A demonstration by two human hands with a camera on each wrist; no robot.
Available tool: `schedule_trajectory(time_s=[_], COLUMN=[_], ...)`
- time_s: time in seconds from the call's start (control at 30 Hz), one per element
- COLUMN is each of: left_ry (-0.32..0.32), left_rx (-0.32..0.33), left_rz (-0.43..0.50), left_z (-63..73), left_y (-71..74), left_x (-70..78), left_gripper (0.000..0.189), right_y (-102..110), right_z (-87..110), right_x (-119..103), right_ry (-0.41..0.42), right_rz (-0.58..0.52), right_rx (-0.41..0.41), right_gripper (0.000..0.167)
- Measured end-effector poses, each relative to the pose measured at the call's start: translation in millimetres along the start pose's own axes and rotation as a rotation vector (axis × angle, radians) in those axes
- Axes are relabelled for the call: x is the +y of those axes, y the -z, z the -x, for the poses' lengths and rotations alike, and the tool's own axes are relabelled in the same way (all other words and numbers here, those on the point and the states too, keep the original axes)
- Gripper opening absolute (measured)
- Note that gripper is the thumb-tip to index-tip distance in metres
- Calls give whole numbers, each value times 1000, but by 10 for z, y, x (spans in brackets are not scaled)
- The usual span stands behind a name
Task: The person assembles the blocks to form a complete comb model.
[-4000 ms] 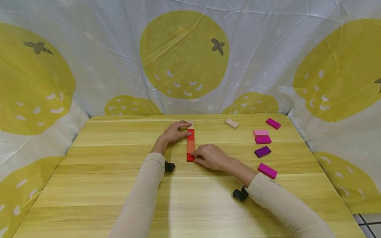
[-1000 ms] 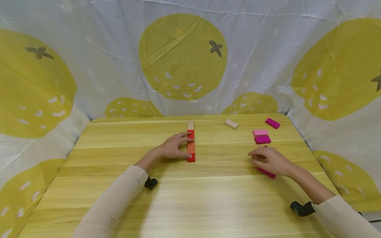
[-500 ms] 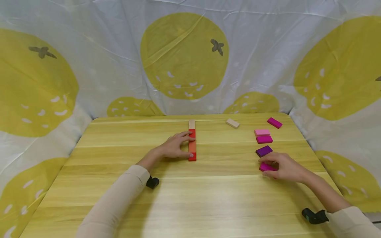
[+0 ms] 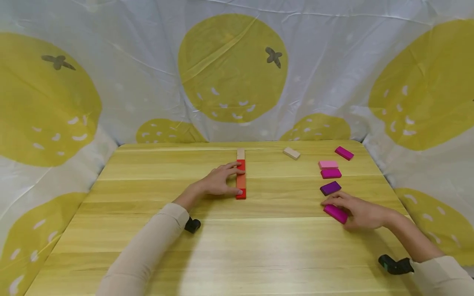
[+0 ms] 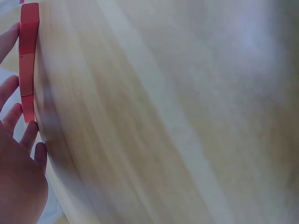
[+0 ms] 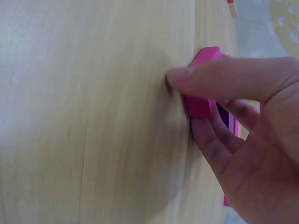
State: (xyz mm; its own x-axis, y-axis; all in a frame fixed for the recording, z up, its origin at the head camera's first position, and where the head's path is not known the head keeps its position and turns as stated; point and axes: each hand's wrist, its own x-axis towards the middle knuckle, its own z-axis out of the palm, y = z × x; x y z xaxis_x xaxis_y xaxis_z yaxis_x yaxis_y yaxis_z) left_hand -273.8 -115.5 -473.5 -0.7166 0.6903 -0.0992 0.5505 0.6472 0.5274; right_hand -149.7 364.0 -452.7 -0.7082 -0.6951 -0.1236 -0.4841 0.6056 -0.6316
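Observation:
In the head view a straight row of small wooden blocks lies mid-table: a red block [image 4: 241,196] nearest, then an orange block [image 4: 240,181], another red block [image 4: 241,163] and a beige block [image 4: 240,153] farthest. My left hand [image 4: 218,181] rests against the row from the left, thumb on the near red block and relaxed fingers at the far red one. At the right, my right hand [image 4: 364,211] has its thumb and fingers around a magenta block [image 4: 335,213]. The right wrist view shows the thumb across this magenta block [image 6: 201,107], with fingers behind it.
Beyond the right hand lie a purple block [image 4: 331,188], a magenta block [image 4: 331,174] against a pink block [image 4: 328,165], and another magenta block [image 4: 344,153]. A loose beige block [image 4: 291,153] lies near the back edge. A patterned curtain [image 4: 155,82] hangs behind the table [image 4: 259,255].
My right hand has gone from the row to the magenta block at the right and taken hold of it. My left hand has slid nearer along the row, then stayed there.

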Motion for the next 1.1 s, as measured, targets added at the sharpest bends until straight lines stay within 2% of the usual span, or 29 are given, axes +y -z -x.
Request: schedule_trajectory(time_s=[0.13,0.33,0.5,0.9,1.1], left_ry=[-3,0,3,13,9], left_rx=[2,-2,-6,-2,2], left_rz=[1,16,28,41,44], left_z=[-21,-25,-15,-12,3], left_y=[-16,-16,-11,4,0], left_x=[-21,-32,-26,-23,-29], left_gripper=[74,74,75,75,76], right_y=[-18,-43,-53,-178,-240], right_z=[1,-29,-106,-570,-800], right_x=[1,-33,-124,-364,-484], right_ry=[41,-56,-76,-64,-55], right_rz=[11,-86,-29,68,70], right_rx=[24,35,48,98,116], right_gripper=[67,57,58,65,67])
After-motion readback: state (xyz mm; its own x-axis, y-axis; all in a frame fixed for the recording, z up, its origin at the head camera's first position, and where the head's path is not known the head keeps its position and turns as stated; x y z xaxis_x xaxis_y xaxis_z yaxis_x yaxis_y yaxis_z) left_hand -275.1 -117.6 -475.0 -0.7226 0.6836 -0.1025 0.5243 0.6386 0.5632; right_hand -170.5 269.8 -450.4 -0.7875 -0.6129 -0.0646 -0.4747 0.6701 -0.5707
